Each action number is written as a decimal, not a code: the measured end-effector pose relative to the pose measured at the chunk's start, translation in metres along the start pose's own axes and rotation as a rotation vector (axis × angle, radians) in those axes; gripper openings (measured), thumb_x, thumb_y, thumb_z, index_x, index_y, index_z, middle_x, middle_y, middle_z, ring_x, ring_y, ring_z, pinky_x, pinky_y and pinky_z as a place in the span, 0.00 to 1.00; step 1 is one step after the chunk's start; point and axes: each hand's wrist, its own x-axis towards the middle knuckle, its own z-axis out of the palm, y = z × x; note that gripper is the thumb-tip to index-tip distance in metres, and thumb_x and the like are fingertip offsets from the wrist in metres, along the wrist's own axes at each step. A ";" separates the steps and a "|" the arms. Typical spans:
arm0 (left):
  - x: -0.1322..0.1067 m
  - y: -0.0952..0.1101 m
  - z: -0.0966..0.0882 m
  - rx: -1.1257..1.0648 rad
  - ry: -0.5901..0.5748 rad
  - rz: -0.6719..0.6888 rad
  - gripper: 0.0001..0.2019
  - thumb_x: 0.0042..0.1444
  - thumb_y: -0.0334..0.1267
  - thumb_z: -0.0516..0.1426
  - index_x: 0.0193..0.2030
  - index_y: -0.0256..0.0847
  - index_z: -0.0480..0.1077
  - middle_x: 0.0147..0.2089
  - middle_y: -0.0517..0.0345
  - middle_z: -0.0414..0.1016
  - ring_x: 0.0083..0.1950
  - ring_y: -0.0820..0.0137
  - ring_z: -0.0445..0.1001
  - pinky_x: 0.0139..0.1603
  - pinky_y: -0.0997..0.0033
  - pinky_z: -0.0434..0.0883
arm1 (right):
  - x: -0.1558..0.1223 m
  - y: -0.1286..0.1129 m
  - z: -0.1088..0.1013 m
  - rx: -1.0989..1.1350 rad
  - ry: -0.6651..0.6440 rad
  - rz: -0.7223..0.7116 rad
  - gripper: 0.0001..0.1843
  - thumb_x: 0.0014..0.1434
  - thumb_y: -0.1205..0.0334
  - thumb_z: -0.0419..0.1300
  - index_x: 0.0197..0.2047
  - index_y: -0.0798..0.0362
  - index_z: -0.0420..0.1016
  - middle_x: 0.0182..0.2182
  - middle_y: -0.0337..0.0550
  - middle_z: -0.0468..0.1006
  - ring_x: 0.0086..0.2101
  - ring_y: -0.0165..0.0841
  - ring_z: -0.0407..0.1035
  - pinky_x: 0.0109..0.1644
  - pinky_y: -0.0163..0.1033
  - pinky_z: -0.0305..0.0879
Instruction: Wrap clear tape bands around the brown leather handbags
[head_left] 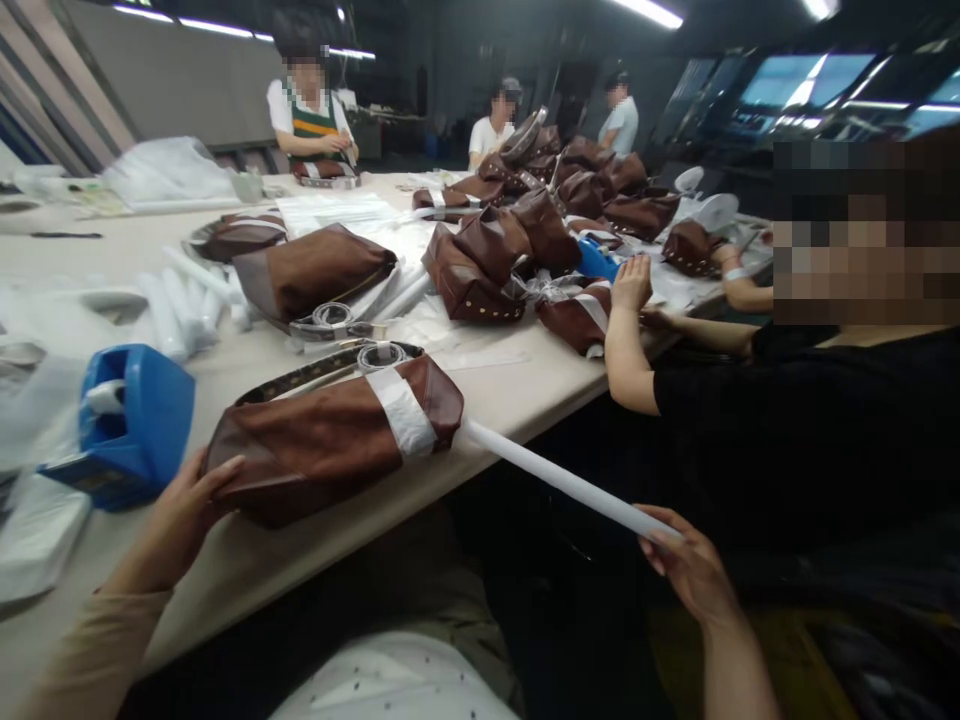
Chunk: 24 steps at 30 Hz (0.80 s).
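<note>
Brown bag [315, 450], head view: lies on its side on the worktop [529, 400], along the near edge, a white band [405, 415] round its right part. Long axis runs left to right, tilting slightly away from the wearer at the right end.

Left hand [187, 500]: fingers bent round the bag's left end, holding it. Right hand [694, 565]: out past the near edge, fingers closed on the outer end of a white foam rod [562, 482].

Key relation: the rod's long axis slants from the right hand up and leftward over the near edge, its inner end at the bag's right end. Contact there cannot be told. The bag lies to the right of the left fingers and left of the right ones; left hand is nearer, in contact, while the right reaches it only by way of the rod.

Also noted: blue tape dispenser [146, 415] just beyond the left hand; coiled strap [381, 355] at the bag's far side.
</note>
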 end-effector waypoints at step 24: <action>-0.009 0.001 0.004 -0.038 -0.101 0.071 0.35 0.51 0.48 0.63 0.65 0.48 0.59 0.64 0.52 0.66 0.59 0.57 0.71 0.50 0.67 0.76 | 0.118 -0.043 0.205 -0.145 -0.731 -0.255 0.24 0.53 0.57 0.64 0.52 0.56 0.67 0.35 0.42 0.73 0.28 0.28 0.66 0.32 0.33 0.63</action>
